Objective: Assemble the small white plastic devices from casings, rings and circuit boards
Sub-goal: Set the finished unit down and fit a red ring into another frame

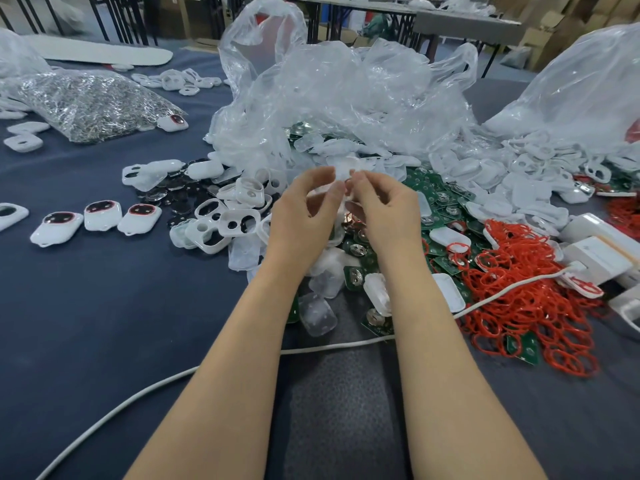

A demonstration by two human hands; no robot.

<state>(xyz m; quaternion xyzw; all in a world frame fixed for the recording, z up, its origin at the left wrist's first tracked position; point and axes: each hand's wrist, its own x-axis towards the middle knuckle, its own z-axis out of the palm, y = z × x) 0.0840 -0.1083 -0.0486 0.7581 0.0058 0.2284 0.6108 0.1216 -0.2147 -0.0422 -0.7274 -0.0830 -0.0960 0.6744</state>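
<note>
Hovering over the middle of the heap, the left hand (304, 209) and the right hand (384, 206) meet fingertip to fingertip. Both have curled fingers and pinch a pale translucent casing piece (341, 173) between them. The piece is blurred, so I cannot tell its exact shape or whether the right fingertips grasp anything else. Both bare forearms reach in from the bottom edge.

Under and to the right of the hands lies a spread of green circuit boards (446, 202), some with round metal clips, mixed with clear covers (317, 315). Farther right, a tangled heap of red rings (519, 306) overlaps the boards. Left of the hands sits a cluster of white casings (225, 225) with two round holes each, beside dark round discs (162, 195). Well to the left, finished devices (102, 216) lie in a row on the dark blue surface (86, 323), each white with a dark window edged in red.

Behind the hands, a crumpled clear plastic bag (346, 98) spills more white parts. At far left a bag of metal parts (90, 102) glints. A white cable (138, 393) runs across the surface beneath the forearms toward white boxes (595, 252) at the right edge.
</note>
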